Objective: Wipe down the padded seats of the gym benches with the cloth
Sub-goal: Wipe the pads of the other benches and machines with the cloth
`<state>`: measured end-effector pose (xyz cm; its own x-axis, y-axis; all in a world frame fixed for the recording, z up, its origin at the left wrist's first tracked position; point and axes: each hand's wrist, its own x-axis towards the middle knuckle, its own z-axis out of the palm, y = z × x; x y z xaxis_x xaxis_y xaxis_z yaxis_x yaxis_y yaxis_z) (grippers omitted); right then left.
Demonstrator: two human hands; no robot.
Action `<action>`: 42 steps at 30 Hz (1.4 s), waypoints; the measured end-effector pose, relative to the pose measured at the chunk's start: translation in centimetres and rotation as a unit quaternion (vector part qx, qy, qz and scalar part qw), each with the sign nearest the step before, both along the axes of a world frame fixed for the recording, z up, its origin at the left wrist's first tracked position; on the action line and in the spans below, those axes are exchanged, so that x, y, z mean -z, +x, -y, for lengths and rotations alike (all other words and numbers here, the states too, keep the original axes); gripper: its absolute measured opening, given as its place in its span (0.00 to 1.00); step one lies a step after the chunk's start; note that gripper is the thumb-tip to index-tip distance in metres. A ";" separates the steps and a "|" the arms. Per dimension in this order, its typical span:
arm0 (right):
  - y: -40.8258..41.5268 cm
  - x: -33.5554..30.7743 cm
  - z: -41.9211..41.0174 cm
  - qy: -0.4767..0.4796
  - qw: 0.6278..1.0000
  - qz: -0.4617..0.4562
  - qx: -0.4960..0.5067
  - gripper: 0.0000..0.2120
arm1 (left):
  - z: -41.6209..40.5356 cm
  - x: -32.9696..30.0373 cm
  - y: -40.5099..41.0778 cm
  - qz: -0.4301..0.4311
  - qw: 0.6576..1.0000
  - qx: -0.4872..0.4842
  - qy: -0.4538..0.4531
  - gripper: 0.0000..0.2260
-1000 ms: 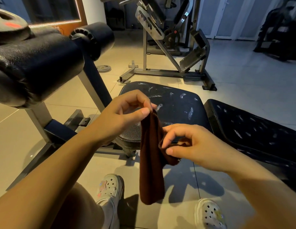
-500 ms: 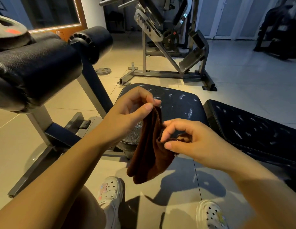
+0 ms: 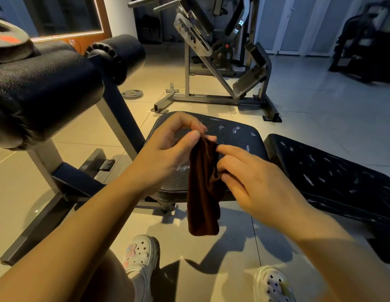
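Near, two white shoes [image 3: 141, 256] stand on the tile floor [image 3: 222, 269]. Above the near edge of the seat [image 3: 237, 136], the left grip [image 3: 168, 149] pinches the cloth [image 3: 202, 192] top; the right grip [image 3: 253, 177] pinches its side. Back pad [image 3: 333, 171] right. Open floor lies far right.

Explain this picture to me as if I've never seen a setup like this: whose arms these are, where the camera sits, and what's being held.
There is no machine here: a person wears a camera on the head, looking down at their own arms. The left hand pinches the top of a dark brown cloth, which hangs down in the air; the right hand grips it lower on the side. Behind the cloth is a black padded seat with pale smears on it, not yet touched by the cloth. Beside it, to the right, lies a longer black pad, also streaked. White clogs stand on the tiled floor. Other gym machines stand farther back.
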<state>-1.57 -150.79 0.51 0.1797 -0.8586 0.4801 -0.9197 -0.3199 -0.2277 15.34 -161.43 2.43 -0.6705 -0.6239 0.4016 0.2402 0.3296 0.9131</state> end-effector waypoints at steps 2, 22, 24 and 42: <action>0.2 0.3 0.0 0.037 0.993 0.109 -0.019 0.04 | -0.1 0.0 0.1 -0.007 1.000 0.014 0.018 0.06; 0.5 0.8 2.1 0.078 0.897 0.430 0.061 0.11 | 0.8 -0.9 2.2 0.058 0.993 -0.092 -0.046 0.05; -0.6 0.1 1.8 0.060 0.896 0.433 0.081 0.12 | 1.4 -0.9 2.6 0.105 0.977 -0.164 -0.090 0.06; -2.0 0.0 1.0 0.072 0.958 0.213 0.178 0.12 | 2.2 -0.7 3.8 0.211 0.973 -0.094 -0.028 0.07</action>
<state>-3.55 -151.80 0.56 -0.3228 -0.8920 0.3166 -0.7790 0.0604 -0.6241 19.19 -163.65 3.10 -0.6596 -0.7361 0.1521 -0.2202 0.3827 0.8972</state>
